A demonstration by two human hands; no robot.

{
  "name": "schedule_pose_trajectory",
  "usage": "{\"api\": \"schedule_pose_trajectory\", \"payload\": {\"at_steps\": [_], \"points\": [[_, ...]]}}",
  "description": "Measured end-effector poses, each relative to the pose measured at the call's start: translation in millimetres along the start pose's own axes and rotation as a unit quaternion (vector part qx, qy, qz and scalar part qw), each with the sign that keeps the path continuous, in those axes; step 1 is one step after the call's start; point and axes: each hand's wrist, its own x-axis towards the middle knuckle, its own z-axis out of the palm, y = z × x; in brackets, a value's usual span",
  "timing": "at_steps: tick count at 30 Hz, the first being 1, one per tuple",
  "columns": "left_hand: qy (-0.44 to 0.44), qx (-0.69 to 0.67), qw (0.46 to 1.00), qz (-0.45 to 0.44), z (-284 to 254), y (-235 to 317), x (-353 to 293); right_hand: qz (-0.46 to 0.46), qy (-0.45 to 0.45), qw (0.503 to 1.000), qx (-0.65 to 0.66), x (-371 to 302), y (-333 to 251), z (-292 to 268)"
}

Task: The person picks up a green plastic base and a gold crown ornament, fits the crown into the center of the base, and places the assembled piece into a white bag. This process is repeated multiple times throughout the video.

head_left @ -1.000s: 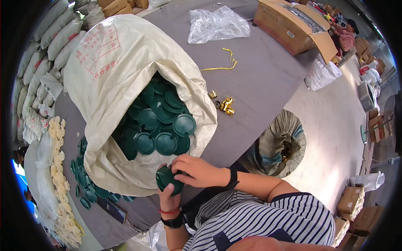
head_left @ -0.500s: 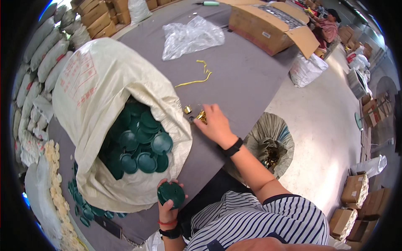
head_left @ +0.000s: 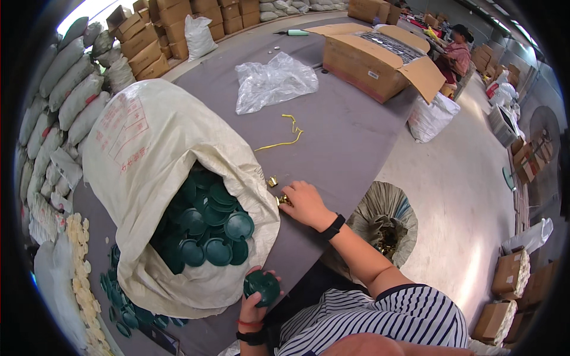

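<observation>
My left hand [head_left: 254,305] holds a green lid [head_left: 262,286] by its rim, near the sack [head_left: 154,154]. It looks light and stiff. My right hand [head_left: 306,204] pinches small gold bits [head_left: 284,200] on the tabletop [head_left: 344,136]; they look hard and slippery.

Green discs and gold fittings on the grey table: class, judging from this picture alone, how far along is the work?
Done: green discs lie in a heap left of the sack.
In hand: the left hand holds one green disc; the right hand rests on small gold fittings on the grey table.
Left: the white sack holds many more discs.
</observation>
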Motion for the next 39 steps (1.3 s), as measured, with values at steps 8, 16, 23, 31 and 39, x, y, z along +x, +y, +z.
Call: {"api": "schedule_pose_trajectory", "payload": {"at_steps": [8,16,23,31,39], "points": [[0.013,0.009,1.000,-0.018,2,3,-2,-0.095,0.004,0.995,0.034,1,0,4],[0.000,0.031,0.999,-0.025,-1,5,2,-0.078,0.078,0.983,0.147,-1,-17,-20],[0.006,0.043,0.999,-0.033,-3,7,2,0.004,0.020,0.989,0.148,-78,-37,-14],[-0.002,0.051,0.998,-0.026,-2,8,3,-0.057,-0.017,0.995,0.081,-95,-27,-16],[0.006,0.058,0.998,-0.028,-3,9,3,0.165,0.002,0.947,0.277,-83,-25,-23]]}}
